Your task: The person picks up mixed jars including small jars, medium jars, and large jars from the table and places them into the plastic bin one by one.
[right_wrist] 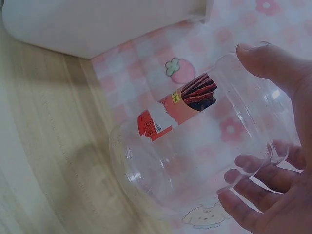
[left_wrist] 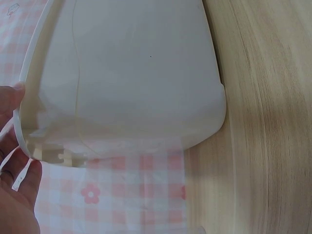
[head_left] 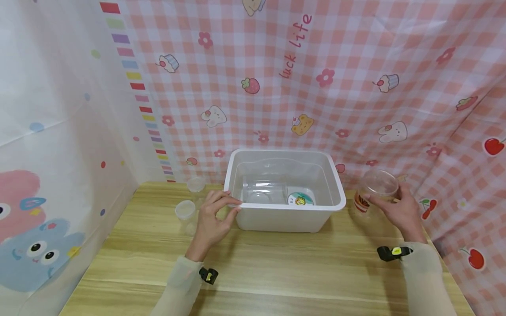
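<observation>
My left hand [head_left: 212,223] holds the near left corner of the white plastic bin [head_left: 280,219], thumb and fingers at its rim [left_wrist: 24,102]. Inside the bin a clear plastic container [head_left: 262,189] lies on its side, next to a round green and white label [head_left: 300,199]. To the right of the bin, my right hand [head_left: 402,213] grips a clear plastic jar [head_left: 377,186] near its top. A torn red label [right_wrist: 178,107] with a picture of dark sticks is stuck on the jar's side. The jar leans slightly in the head view.
Two small clear containers with whitish lids, a nearer one [head_left: 185,210] and a farther one [head_left: 196,184], stand left of the bin beside my left hand. Behind the wooden table [head_left: 272,267] hangs a pink checked cloth [head_left: 276,109], with a white printed cloth [head_left: 67,131] at the left.
</observation>
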{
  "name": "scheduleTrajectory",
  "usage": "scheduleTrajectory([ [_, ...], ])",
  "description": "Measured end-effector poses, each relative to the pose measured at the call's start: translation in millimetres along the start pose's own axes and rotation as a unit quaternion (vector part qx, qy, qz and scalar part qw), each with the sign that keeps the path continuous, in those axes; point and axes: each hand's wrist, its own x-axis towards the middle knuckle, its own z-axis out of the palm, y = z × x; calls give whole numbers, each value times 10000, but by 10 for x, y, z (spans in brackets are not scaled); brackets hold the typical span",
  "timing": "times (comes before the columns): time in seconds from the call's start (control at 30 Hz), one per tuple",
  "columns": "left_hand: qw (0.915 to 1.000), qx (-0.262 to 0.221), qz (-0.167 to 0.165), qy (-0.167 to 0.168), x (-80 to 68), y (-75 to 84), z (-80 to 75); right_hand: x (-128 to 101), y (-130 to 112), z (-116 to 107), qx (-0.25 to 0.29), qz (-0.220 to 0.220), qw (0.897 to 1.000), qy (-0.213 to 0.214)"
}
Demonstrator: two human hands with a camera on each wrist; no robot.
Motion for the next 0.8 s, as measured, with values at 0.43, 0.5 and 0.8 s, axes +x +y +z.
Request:
scheduleTrajectory([
  [0.43,10000,9,-4,-17,4,11,-7,-29,-192,-61,-8,-434,9982,425],
  [0.5,10000,1,-42,-31,5,15,-8,-44,-232,-74,5,-465,9979,447],
  [0.8,9998,6,-194,-107,4,15,-7,-103,-452,-147,-4,-643,9968,473],
])
